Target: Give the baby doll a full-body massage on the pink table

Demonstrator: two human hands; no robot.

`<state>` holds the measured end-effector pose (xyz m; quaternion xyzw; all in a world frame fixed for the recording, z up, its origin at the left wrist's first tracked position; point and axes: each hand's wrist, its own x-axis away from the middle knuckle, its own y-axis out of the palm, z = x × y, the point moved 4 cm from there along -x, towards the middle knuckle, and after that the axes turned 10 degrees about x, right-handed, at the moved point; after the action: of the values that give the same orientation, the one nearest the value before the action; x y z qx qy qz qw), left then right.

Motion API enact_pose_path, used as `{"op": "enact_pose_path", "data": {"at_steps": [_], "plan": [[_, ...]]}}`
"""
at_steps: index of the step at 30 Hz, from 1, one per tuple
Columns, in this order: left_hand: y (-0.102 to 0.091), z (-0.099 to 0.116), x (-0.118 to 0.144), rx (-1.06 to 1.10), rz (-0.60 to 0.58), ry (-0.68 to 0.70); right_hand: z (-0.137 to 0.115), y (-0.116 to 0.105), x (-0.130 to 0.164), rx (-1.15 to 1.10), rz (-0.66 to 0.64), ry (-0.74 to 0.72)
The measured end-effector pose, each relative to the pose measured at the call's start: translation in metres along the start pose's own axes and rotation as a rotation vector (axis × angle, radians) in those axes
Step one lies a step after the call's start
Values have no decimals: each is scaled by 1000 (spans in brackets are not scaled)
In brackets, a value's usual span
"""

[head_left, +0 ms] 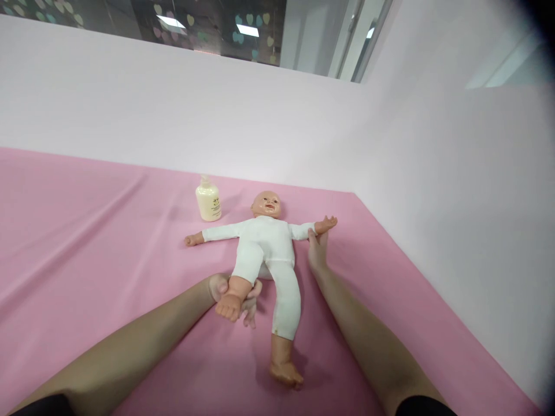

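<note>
**Holding doll's leg and arm, flat on pink sheet**

Holding the doll (pixel 265 245) at two points, face up on the pink sheet (pixel 87 242), head toward the wall (pixel 173 110), arms spread wide.

Left hand (pixel 234 297): wrapped under the bare lower leg near the ankle, thumb on one side, fingers (pixel 250 312) showing beneath the foot. Grasping that leg, not clenched hard as far as could be seen. Leg bent at the knee and lifted off the sheet, probably because the hand was propping it up; white trouser leg seemingly pushed up toward the thigh, shin bare.

Right hand (pixel 317 249): fingertips on the doll's sleeve, just beside its wrist. Looked like a light pinch or press on the arm, likely steadying the body; full closure not clear from this angle.

Other leg lay straight toward the camera, clothed down to the ankle, foot bare.

Pose: both forearms stretched forward and low, left angling in from the lower left, right nearly straight up the frame, wrists roughly level with the sheet.

Cream lotion bottle (pixel 208 200) stood upright beyond the doll's other arm, near the head, untouched.
</note>
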<state>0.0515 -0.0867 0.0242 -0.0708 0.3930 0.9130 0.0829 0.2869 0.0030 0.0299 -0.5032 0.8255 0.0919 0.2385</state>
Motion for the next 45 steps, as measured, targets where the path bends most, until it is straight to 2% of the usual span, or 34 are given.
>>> {"op": "enact_pose_path", "data": {"at_steps": [4, 9, 14, 17, 23, 32, 38, 45], "plan": [[-10, 6, 2, 89, 83, 202, -17, 11, 11, 118, -128, -185], [-12, 12, 1, 120, 205, 295, -40, 21, 29, 418, -361, -540], [-10, 13, -2, 136, 223, 353, -48, 23, 33, 564, -420, -690], [-12, 11, -1, 130, 232, 364, -48, 24, 34, 616, -430, -734], [-18, 9, 2, 103, 324, 370, -46, 26, 36, 672, -448, -767], [-16, 8, 1, 57, 343, 351, -47, 26, 36, 683, -449, -769], [-12, 6, -1, 36, 317, 277, -48, 26, 36, 666, -449, -768], [-10, 4, -1, 21, 304, 251, -48, 25, 36, 656, -467, -728]]}}
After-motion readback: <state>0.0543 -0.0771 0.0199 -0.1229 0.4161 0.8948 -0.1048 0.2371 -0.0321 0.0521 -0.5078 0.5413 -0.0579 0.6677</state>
